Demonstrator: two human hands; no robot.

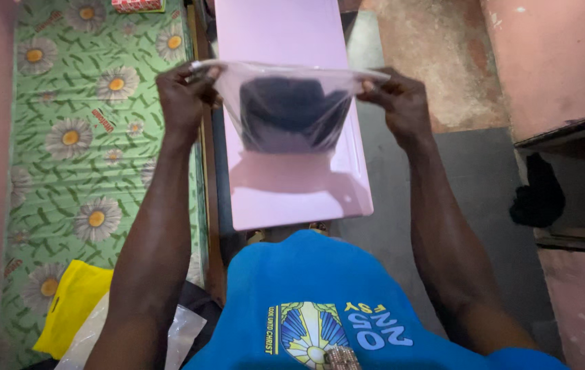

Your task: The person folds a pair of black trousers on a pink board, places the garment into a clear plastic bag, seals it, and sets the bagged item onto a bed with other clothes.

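I hold a clear plastic bag (285, 109) up in the air over a pink board (292, 185). Inside the bag sits a dark folded cloth (291, 109). My left hand (184, 96) pinches the bag's top left corner. My right hand (398, 99) pinches the top right corner. The bag hangs stretched between both hands, its top edge pulled flat. My blue shirt (320, 301) fills the bottom of the view.
A green mattress with daisy print (80, 151) lies to the left. A yellow bag (73, 305) and clear plastic (183, 329) lie by my left arm. A dark cloth (539, 195) hangs at a ledge on the right, over grey floor (484, 178).
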